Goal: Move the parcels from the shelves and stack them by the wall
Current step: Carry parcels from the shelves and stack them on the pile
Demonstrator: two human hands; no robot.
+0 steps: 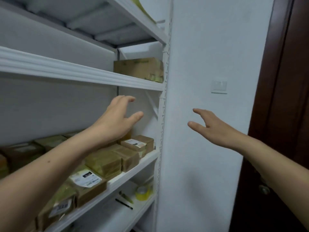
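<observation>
Several brown cardboard parcels (115,158) lie in a row on the middle shelf (133,169) of a white rack, some with white labels. One larger cardboard box (138,68) sits on the shelf above, at its right end. My left hand (117,119) hovers above the parcels inside the middle shelf, fingers spread and relaxed, holding nothing. My right hand (212,126) is raised in front of the white wall (209,56) to the right of the rack, fingers spread, also holding nothing.
A roll of yellow tape (142,192) and a dark pen (123,204) lie on the lower shelf. A light switch (219,85) is on the wall. A dark wooden door (284,97) with a knob (264,189) stands at the right.
</observation>
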